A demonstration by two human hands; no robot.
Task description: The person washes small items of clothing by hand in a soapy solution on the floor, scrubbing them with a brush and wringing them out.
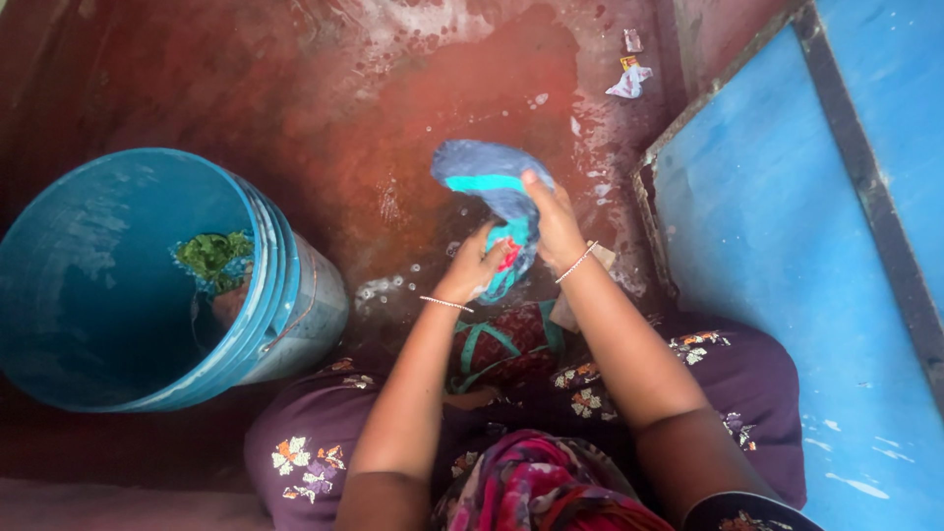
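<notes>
Both hands grip one wet garment: the left hand (479,267) bunches its lower end, the right hand (553,228) clasps the blue-and-teal cloth (492,177) above the soapy red floor (393,118). Soft, sodden, likely heavy and slippery; bunched folds hold best. Blue bucket (295,295) at left.

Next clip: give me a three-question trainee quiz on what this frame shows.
1. True or false: both hands grip the blue cloth.
2. What lies inside the blue bucket: A green cloth, B soap bar, C brush?
3. Which wrists wear a bracelet?

Key:
1. True: the left hand and the right hand both hold it.
2. A: the green cloth.
3. Both.
</notes>
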